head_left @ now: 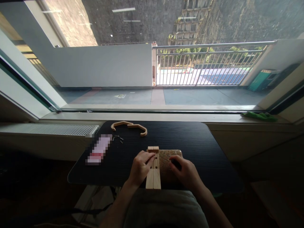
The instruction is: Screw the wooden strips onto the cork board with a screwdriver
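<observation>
Two long wooden strips (pixel 154 174) lie side by side on the black table (pixel 201 148), running toward me, with small holes near their far end. My left hand (pixel 140 167) rests against their left side, fingers curled and fingertips on the wood. A patterned brownish block (pixel 167 158) lies just right of the strips. My right hand (pixel 185 172) lies on top of this block with bent fingers, pressing on it.
Two curved wooden pieces (pixel 129 126) lie at the table's far edge, with a few small metal pins (pixel 118 138) near them. A blurred pink flat object (pixel 99 148) lies at the left. Behind are a window sill, radiator (pixel 47 129) and a green cloth (pixel 260 116).
</observation>
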Available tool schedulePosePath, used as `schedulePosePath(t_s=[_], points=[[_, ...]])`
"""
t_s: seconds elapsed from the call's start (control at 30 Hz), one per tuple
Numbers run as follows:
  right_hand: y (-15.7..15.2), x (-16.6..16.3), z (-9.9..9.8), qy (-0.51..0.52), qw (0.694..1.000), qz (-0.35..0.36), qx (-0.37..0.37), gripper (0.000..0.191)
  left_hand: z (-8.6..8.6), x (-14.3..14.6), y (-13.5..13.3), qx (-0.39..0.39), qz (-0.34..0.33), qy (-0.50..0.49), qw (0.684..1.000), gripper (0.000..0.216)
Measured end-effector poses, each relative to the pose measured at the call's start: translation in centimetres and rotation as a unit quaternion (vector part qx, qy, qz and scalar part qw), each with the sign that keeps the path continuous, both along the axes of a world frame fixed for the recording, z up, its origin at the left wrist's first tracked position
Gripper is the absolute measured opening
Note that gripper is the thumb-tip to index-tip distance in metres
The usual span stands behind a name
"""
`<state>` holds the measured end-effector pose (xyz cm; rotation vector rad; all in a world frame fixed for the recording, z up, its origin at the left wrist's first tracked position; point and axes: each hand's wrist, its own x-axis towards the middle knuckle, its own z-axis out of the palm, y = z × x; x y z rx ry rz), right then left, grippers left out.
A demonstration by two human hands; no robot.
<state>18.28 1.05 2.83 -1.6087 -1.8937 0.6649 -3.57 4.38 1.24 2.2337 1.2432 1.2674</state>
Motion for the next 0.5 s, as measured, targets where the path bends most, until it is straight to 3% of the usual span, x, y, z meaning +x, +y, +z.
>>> schedulePosePath(t_s=[0.5], points=[[-0.07, 0.04, -0.25, -0.005, 1.000, -0.005, 0.007, 0.025, 0.38, -0.06, 0.56, 0.038, -0.024, 0.023, 0.999, 0.013]])
